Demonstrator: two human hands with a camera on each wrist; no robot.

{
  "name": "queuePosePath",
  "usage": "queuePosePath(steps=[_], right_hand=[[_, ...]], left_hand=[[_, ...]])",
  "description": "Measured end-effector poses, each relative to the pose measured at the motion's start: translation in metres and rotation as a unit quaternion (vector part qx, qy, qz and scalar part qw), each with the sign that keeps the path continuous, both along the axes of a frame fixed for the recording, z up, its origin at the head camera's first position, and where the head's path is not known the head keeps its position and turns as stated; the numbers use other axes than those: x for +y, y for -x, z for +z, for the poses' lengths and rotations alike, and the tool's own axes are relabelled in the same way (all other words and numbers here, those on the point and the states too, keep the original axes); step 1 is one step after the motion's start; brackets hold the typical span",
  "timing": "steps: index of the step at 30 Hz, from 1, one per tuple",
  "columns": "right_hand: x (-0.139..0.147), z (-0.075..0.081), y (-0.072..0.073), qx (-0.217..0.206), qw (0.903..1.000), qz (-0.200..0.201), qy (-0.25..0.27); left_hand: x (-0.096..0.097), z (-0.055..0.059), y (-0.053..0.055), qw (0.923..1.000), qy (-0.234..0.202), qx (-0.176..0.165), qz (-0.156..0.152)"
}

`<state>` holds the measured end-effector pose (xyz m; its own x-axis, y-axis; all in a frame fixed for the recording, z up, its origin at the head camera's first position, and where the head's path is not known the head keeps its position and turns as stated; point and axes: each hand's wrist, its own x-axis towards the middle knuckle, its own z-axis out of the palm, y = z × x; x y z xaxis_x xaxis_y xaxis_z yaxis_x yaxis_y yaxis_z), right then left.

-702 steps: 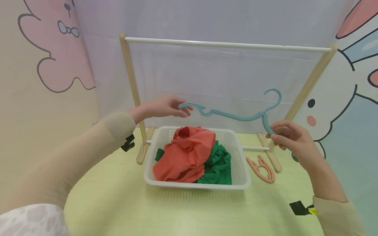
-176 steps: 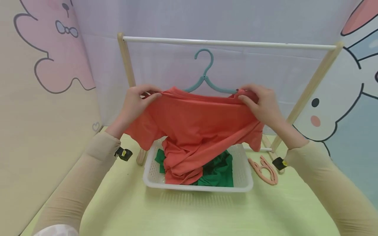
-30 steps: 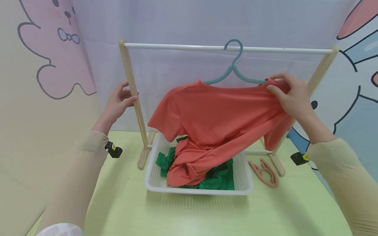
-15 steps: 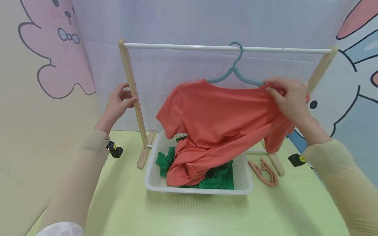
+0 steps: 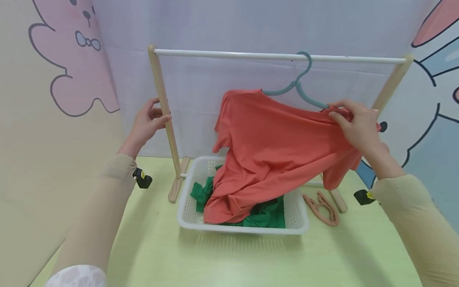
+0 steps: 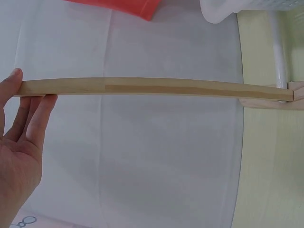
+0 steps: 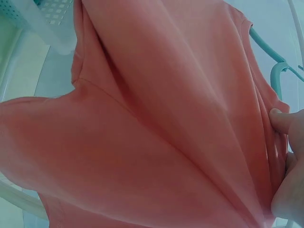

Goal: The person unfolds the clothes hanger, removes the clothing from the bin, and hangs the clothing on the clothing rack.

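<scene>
Rack (image 5: 229, 55) spans the view, looking stiff. Red shirt (image 5: 272, 147) hangs near the centre, its lower part in the basket (image 5: 247, 230); it should handle light, soft and limp. Teal hanger (image 5: 296, 83), likely light but rigid, has its hook (image 5: 310, 63) at the bar between one and two o'clock. Left hand (image 5: 148, 119), between nine and ten, grips the rack's post (image 5: 172, 143); right hand (image 5: 358, 123), at three, pinches the shirt's shoulder, probably the surest hold.
</scene>
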<state>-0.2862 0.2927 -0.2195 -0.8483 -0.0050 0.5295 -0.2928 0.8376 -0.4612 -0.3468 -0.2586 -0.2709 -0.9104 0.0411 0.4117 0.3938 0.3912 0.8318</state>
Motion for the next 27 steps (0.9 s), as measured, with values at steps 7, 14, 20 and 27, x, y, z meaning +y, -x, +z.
queuePosePath(steps=[7, 14, 20, 27], right_hand=[[-0.007, -0.007, -0.002, 0.071, 0.9974, 0.004, -0.007], [-0.042, -0.017, -0.008, 0.252, 0.9648, 0.076, 0.011], [-0.080, -0.031, -0.018, 0.323, 0.9390, 0.116, 0.021], [-0.116, -0.062, -0.021, 0.274, 0.9441, 0.181, -0.020]], left_hand=[[0.003, -0.001, -0.003, 1.0000, 0.001, -0.004, -0.002], [0.003, 0.001, -0.003, 1.0000, 0.007, -0.001, 0.003], [0.004, 0.006, -0.004, 0.9999, 0.013, 0.001, 0.005], [0.002, 0.006, -0.003, 1.0000, 0.005, 0.000, 0.000]])
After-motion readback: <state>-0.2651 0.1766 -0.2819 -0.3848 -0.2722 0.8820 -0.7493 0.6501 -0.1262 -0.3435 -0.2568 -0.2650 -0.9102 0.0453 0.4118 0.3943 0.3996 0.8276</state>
